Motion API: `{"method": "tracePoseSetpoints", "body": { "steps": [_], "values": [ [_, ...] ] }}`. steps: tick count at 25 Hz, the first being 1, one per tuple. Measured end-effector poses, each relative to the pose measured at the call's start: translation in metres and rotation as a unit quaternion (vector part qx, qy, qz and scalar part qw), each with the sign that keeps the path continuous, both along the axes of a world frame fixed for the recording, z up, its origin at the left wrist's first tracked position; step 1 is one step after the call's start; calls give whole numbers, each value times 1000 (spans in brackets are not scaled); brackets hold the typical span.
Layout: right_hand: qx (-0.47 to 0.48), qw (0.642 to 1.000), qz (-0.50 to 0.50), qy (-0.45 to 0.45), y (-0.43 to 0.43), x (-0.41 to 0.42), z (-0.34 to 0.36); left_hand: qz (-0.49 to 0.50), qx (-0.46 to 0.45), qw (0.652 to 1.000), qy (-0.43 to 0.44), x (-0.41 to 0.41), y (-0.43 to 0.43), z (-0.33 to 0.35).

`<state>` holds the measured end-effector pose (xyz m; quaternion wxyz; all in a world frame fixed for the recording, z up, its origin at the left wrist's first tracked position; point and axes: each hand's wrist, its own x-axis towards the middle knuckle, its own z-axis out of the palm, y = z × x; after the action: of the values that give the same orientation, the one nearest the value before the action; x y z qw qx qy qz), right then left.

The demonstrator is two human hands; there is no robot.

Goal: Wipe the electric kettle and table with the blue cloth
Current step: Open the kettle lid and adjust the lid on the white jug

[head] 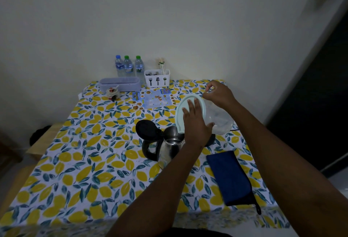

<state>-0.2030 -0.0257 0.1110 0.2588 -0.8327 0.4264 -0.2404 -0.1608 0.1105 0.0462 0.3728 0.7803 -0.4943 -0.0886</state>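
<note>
Fingers (195, 104) of our left hand (195, 123) lay straight on the pale green round lid (181, 108) behind the steel electric kettle (169, 148); right hand (218, 93) curled, grasp unclear; folded dark blue cloth (229, 178) lay right of it.

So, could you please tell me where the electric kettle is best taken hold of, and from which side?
Probably the black handle, approached from the left. It loops out from the electric kettle on that side with bare tablecloth beside it, while the open lid stands over it and the left forearm crosses the steel body's right.
</note>
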Motion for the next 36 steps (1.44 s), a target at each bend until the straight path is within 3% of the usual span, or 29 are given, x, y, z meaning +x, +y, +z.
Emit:
{"method": "tracePoseSetpoints", "body": {
  "steps": [25,36],
  "values": [
    [-47,997,28,55,6,13,9,25,-40,997,63,3,4,-4],
    [-46,997,32,60,6,17,8,24,-49,997,51,6,6,-5]
  ]
}}
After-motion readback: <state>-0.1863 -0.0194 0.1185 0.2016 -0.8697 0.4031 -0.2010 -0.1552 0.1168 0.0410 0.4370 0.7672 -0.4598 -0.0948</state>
